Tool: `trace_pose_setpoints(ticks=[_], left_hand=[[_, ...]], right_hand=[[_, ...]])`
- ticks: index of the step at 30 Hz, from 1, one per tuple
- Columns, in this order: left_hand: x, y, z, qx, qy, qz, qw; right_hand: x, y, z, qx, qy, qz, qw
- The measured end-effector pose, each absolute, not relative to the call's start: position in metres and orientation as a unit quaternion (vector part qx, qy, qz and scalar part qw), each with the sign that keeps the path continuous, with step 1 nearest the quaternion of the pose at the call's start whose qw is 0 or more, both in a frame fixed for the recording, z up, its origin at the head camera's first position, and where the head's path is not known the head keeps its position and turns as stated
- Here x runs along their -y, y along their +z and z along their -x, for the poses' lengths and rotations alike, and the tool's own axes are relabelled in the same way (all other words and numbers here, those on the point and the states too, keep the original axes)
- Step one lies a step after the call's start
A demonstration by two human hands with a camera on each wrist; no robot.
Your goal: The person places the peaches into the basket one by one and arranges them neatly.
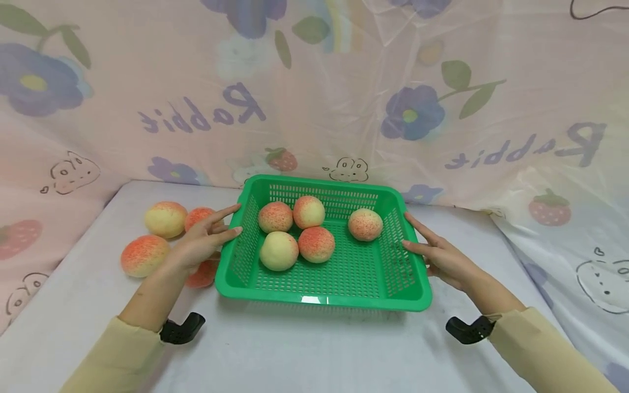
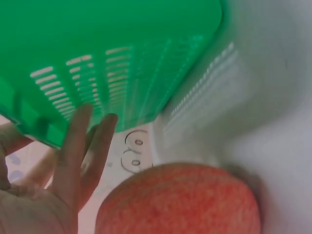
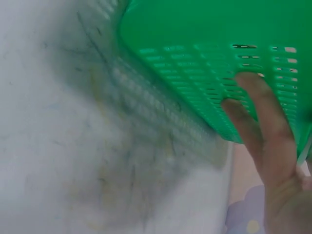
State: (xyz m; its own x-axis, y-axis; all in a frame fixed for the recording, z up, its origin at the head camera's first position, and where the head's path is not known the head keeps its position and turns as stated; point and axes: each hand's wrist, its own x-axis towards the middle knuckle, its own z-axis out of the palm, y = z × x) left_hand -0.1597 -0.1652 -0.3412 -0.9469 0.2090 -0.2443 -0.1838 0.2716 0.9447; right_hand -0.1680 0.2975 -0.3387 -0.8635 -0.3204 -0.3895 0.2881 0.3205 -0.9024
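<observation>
A green plastic basket [image 1: 344, 281] with slotted walls sits in the middle of the head view, held from both sides. My left hand [image 1: 197, 244] grips its left rim; in the left wrist view, fingers [image 2: 73, 146] press against the outer slotted wall. On the opposite side, my right hand [image 1: 449, 265] holds the right rim, with two fingertips [image 3: 251, 80] against that wall from outside. Several peaches lie in the basket: a group toward the left, including a pale yellow peach [image 1: 278, 251] and a redder peach [image 1: 316, 244], and a single speckled peach [image 1: 365, 224] at the right.
Left of the basket, several more peaches lie on the white table [image 1: 275, 349], among them a yellow-red peach [image 1: 166, 219] and a larger peach [image 1: 144, 256]. Another red peach [image 2: 180, 202] is just below my left hand. A printed curtain [image 1: 314, 109] hangs behind the table.
</observation>
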Motion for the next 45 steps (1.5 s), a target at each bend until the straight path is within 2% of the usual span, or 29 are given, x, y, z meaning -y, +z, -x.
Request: trace_pose_setpoints(ticks=[13,18,32,45], left_hand=[[0.185,-0.344,0.143,-0.86,0.51,0.003,0.008],[0.193,-0.347,0.136,-0.874,0.486,0.003,-0.018],[0.217,-0.368,0.118,-0.883,0.466,-0.059,0.0],[0.227,-0.382,0.114,-0.884,0.459,-0.012,0.085]], right_hand=[[-0.3,-0.339,0.167,-0.766,-0.589,0.015,0.257],[-0.299,-0.34,0.168,-0.764,-0.59,0.019,0.26],[-0.299,-0.341,0.169,-0.769,-0.586,0.011,0.254],[-0.298,-0.339,0.169,-0.767,-0.586,0.007,0.261]])
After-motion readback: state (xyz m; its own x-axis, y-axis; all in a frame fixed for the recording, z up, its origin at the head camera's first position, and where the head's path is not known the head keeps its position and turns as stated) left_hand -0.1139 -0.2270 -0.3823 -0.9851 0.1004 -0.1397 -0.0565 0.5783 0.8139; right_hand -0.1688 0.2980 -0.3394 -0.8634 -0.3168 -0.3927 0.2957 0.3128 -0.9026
